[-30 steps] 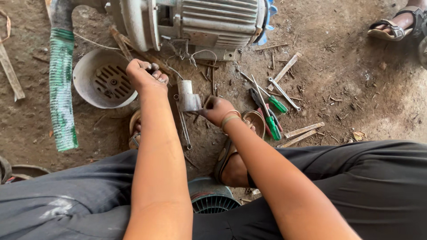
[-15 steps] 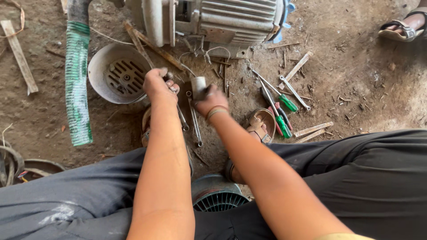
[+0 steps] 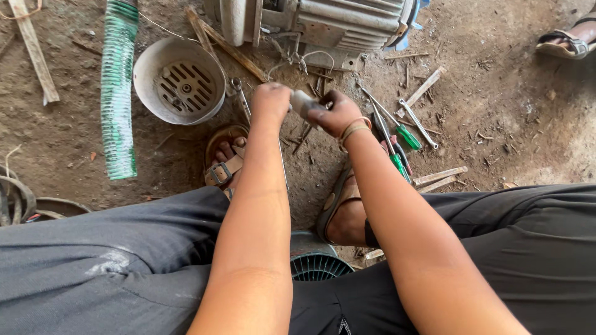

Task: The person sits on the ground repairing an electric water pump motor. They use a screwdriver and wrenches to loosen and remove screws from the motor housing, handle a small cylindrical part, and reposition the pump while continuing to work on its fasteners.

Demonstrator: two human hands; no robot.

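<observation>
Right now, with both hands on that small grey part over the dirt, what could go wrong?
The small grey part, pinched between left hand and right hand, could slip and drop into the dirt floor litter. The sandalled foot sits directly below, exposed. Loose green-handled screwdrivers and a wrench lie beside the right wrist, easy to knock.

A small pale-grey cylindrical part (image 3: 303, 102) — smudged and dull — is being held just above the dirt ground, in front of the electric motor, pinched between the left hand (image 3: 271, 102) and the right hand (image 3: 335, 113).
</observation>
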